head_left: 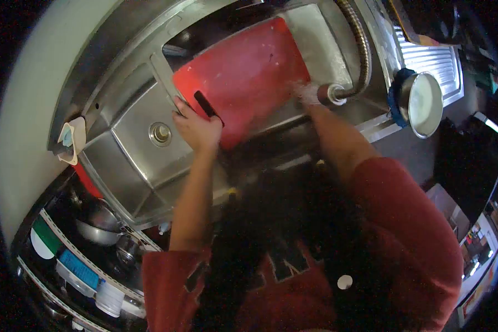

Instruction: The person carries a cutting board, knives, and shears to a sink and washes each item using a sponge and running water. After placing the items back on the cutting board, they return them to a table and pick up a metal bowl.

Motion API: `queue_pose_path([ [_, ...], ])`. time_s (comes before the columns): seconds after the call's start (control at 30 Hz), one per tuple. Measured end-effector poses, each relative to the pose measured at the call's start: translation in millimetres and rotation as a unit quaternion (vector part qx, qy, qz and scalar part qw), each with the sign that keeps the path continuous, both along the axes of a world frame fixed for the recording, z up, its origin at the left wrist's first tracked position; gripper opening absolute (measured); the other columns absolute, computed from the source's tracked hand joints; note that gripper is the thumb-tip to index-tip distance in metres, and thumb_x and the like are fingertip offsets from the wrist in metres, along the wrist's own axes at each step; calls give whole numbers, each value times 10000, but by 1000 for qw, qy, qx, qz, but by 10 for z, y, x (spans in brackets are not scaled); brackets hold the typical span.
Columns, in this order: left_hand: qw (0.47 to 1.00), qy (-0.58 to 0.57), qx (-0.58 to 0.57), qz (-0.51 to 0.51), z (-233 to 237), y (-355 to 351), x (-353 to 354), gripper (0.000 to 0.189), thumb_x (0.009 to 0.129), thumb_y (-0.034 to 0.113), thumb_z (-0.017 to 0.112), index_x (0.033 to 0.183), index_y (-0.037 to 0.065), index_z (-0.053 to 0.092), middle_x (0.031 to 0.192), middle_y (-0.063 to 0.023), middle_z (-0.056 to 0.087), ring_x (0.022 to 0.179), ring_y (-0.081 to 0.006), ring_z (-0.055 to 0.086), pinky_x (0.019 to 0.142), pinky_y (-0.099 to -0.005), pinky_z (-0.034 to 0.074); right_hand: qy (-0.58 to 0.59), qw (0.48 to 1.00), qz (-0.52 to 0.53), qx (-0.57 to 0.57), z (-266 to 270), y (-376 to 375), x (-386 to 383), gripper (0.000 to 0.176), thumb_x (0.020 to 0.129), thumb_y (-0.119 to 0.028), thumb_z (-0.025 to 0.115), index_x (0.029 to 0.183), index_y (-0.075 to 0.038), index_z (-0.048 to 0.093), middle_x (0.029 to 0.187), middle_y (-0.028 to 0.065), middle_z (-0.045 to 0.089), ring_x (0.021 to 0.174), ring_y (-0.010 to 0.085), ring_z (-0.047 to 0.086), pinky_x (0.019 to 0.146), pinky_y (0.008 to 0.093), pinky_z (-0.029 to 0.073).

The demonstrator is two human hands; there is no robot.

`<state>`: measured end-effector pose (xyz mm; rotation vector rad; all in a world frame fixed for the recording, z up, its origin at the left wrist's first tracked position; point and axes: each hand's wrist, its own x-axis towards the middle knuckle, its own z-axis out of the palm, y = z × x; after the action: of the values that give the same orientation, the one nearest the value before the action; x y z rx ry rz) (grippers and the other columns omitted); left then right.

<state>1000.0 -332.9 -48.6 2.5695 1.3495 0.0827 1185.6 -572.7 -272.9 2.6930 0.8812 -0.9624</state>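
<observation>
A red cutting board (pixel 243 69) is held tilted over the double stainless sink (pixel 130 105). My left hand (pixel 200 128) grips its near left edge beside the dark handle slot, thumb and fingers closed around the rim. At the board's right edge is my right hand (pixel 309 95), smeared by motion. Its fingers cannot be made out, nor whether they hold anything. Right beside that hand hangs the faucet's spray head (pixel 333 94), on a coiled metal hose (pixel 363 47).
A metal bowl (pixel 425 105) with pale contents stands right of the sink, against a dark blue cloth (pixel 395 97). A ribbed drainboard (pixel 426 58) lies behind it. A small caddy (pixel 73 138) hangs at the left corner. Lower left, shelves hold pots (pixel 98 229) and containers (pixel 109 299).
</observation>
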Motion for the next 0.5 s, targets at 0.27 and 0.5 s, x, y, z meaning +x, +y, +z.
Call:
queue_pose_path([
  [0.27, 999, 25, -17, 31, -75, 38, 11, 974, 650, 182, 665, 1444, 22, 125, 1321, -380, 296, 1236, -505, 328, 1043, -486, 304, -12, 924, -225, 308, 1096, 804, -777, 213, 810, -185, 580, 982, -62, 609, 1018, 183, 600, 958, 337, 579, 801, 448, 471],
  [0.5, 1000, 16, -21, -13, -43, 74, 4, 968, 640, 198, 674, 1472, 174, 179, 1320, -425, 256, 1230, -535, 318, 1043, -488, 302, 190, 877, -93, 431, 1519, 1305, -860, 266, 751, -41, 498, 995, -71, 599, 1025, 191, 577, 1062, 371, 508, 923, 454, 409],
])
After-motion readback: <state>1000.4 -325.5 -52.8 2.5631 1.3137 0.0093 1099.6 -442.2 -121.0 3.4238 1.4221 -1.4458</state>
